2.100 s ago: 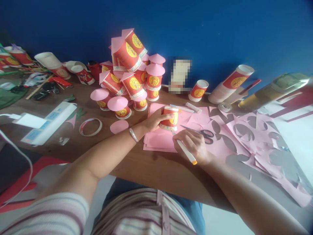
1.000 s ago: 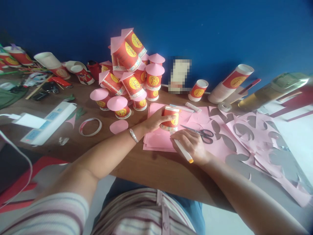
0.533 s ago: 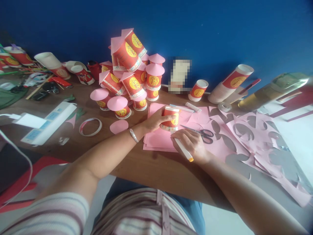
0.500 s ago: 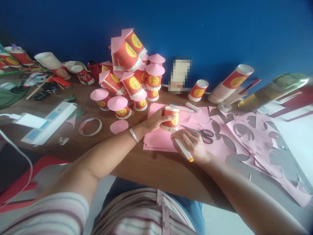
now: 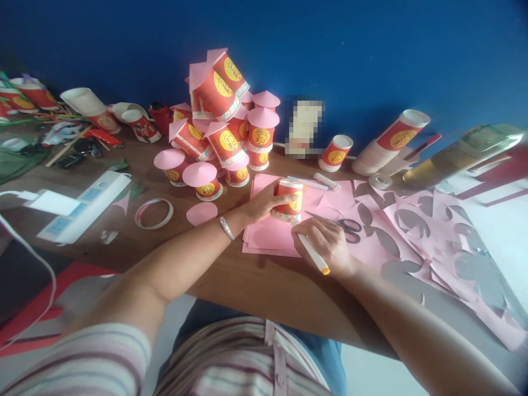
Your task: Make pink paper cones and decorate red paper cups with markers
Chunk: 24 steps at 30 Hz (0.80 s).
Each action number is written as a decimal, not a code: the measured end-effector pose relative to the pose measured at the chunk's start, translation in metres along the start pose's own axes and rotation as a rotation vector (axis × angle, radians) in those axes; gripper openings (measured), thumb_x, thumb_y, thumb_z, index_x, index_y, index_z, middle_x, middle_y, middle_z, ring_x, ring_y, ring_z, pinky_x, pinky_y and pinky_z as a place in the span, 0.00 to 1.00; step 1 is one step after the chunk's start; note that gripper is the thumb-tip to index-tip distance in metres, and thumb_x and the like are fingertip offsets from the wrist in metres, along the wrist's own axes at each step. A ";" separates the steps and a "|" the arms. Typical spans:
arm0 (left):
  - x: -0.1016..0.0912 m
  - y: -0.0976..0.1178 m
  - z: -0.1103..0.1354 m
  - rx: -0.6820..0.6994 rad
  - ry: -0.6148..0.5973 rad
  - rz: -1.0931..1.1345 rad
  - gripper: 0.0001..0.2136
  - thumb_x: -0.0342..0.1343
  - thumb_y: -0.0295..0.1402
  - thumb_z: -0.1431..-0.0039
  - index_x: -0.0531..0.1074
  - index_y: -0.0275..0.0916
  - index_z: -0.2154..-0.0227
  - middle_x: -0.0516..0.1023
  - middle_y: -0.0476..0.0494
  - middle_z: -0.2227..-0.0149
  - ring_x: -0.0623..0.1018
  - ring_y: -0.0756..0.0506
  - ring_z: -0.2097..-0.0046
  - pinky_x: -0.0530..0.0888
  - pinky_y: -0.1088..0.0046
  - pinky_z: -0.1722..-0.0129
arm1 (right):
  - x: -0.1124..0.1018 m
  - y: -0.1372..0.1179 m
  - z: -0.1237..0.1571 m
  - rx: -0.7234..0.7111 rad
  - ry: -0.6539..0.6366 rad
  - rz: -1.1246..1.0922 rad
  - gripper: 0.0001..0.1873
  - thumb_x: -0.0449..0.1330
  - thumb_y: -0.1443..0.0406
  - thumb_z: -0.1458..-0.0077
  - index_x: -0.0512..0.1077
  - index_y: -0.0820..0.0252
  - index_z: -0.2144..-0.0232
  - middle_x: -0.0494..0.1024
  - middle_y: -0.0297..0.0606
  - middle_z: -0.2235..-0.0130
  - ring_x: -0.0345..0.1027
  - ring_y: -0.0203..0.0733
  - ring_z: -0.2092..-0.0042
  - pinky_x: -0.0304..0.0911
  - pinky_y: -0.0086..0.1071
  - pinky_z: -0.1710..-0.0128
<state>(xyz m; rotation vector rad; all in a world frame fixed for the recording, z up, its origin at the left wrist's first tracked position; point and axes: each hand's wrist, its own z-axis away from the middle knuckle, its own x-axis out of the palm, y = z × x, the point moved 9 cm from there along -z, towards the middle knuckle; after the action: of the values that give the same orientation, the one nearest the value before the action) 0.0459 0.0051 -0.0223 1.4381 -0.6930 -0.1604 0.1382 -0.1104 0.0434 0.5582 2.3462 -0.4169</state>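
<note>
My left hand [image 5: 266,202] is wrapped round a red paper cup [image 5: 293,206] with a yellow emblem. The cup stands upside down on a stack of pink paper sheets [image 5: 266,239]. In my right hand [image 5: 325,239] is a white marker pen [image 5: 311,253] with an orange end, its tip close to the cup's lower rim; whether it touches I cannot tell. Partly behind my right hand lie scissors [image 5: 350,224] with dark handles. A glue stick [image 5: 327,181] and a pale pen [image 5: 307,183] rest beyond the cup.
Cups with pink cone tops [image 5: 202,175] are piled at the back left. A pink disc [image 5: 202,213], a tape roll [image 5: 154,213] and a power strip [image 5: 84,206] lie left. Cut pink scraps [image 5: 445,264], stacked cups [image 5: 390,140] and a bottle [image 5: 462,151] are on the right.
The cup stays in my left hand at the same spot. My right hand and the marker have shifted very slightly right. The whole view has moved a few pixels.
</note>
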 end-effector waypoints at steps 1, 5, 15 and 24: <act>0.000 0.000 0.000 -0.002 0.004 0.002 0.22 0.71 0.42 0.50 0.74 0.37 0.56 0.78 0.45 0.63 0.77 0.49 0.63 0.73 0.73 0.63 | 0.000 -0.001 0.000 -0.007 0.002 -0.003 0.08 0.59 0.75 0.41 0.69 0.58 0.63 0.77 0.35 0.71 0.69 0.38 0.72 0.66 0.32 0.70; -0.002 -0.001 0.000 -0.018 0.019 0.004 0.22 0.71 0.42 0.51 0.74 0.37 0.56 0.78 0.45 0.63 0.76 0.49 0.62 0.73 0.73 0.63 | -0.002 -0.004 0.000 -0.028 0.010 -0.003 0.08 0.59 0.75 0.42 0.69 0.58 0.63 0.76 0.34 0.72 0.71 0.39 0.71 0.68 0.32 0.69; -0.001 -0.001 0.000 -0.016 0.027 -0.048 0.20 0.71 0.41 0.51 0.72 0.37 0.60 0.74 0.48 0.65 0.73 0.50 0.64 0.71 0.74 0.65 | 0.000 -0.010 -0.003 -0.061 -0.006 0.023 0.08 0.59 0.74 0.40 0.70 0.58 0.61 0.78 0.34 0.72 0.73 0.39 0.71 0.70 0.32 0.68; 0.006 0.005 0.001 -0.009 0.001 -0.091 0.21 0.72 0.42 0.53 0.69 0.37 0.64 0.70 0.51 0.68 0.70 0.52 0.68 0.67 0.74 0.69 | 0.004 -0.009 -0.002 -0.071 -0.030 0.006 0.07 0.60 0.74 0.39 0.70 0.61 0.59 0.80 0.37 0.69 0.75 0.40 0.69 0.70 0.33 0.67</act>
<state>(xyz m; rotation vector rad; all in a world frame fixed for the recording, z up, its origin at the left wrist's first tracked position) 0.0491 0.0017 -0.0155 1.4616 -0.6257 -0.2330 0.1300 -0.1164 0.0431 0.5223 2.3206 -0.3347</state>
